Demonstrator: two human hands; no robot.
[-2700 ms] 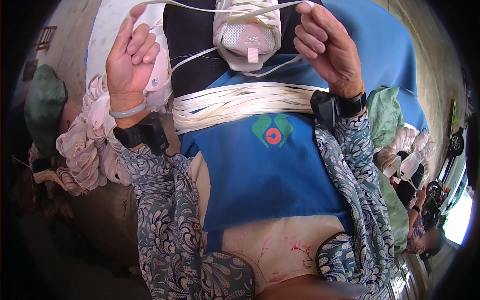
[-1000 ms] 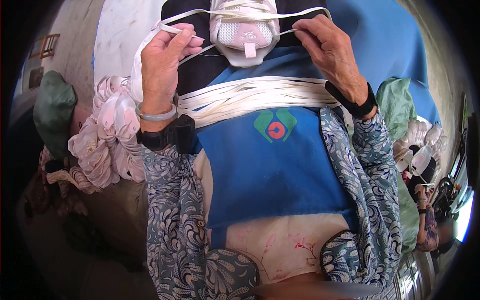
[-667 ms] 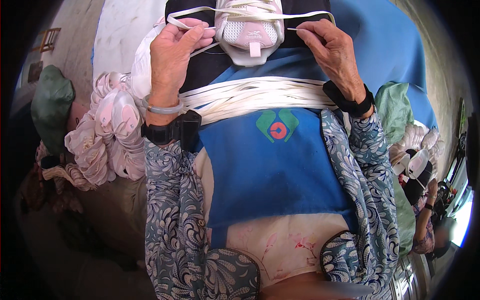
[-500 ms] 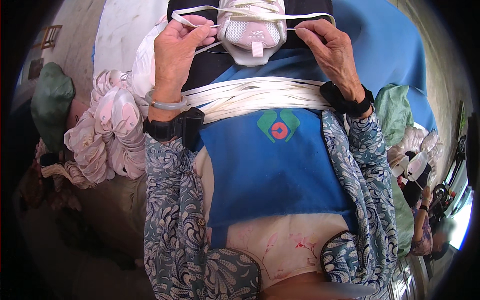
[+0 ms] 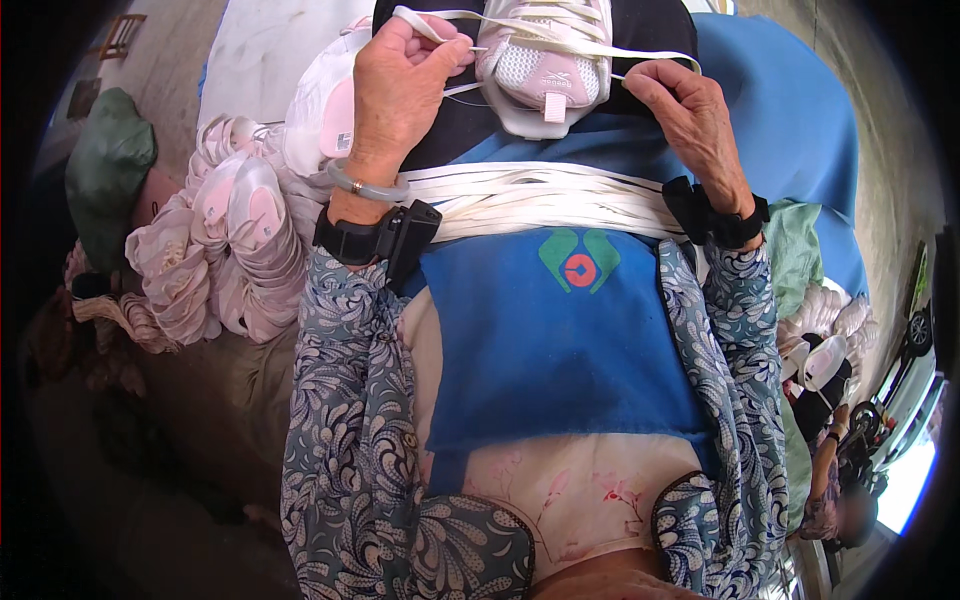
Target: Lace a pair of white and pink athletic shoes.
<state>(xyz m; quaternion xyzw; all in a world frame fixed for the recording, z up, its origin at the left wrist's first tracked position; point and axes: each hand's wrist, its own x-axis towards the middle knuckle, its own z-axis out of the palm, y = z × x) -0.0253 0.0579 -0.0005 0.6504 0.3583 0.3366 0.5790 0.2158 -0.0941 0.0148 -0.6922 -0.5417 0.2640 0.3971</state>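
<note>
A pink and white sneaker (image 5: 552, 85) rests on my lap, its toe away from me and its heel tab towards me. White laces (image 5: 590, 47) run through its upper eyelets. On the shoe's left side, my left hand (image 5: 405, 95) pinches a lace, and a loop of it rises over the fingers. To the right, my right hand (image 5: 690, 115) pinches a lace end between thumb and forefinger. Both lace ends are pulled out to the sides of the shoe. Across my blue apron (image 5: 560, 350) lies a thick bundle of white laces (image 5: 540, 195).
Stacks of pink and white shoe uppers (image 5: 255, 250) lie at my left, beside a green bag (image 5: 108, 170). More shoe parts (image 5: 825, 355) and a green sack (image 5: 797, 250) are at the right. Another person's arm (image 5: 830, 460) shows at the lower right, near parked vehicles.
The whole view has shifted, so the sneaker and both hands sit farther right in the picture. Both hands keep their pinch on the laces, with little change relative to the shoe.
</note>
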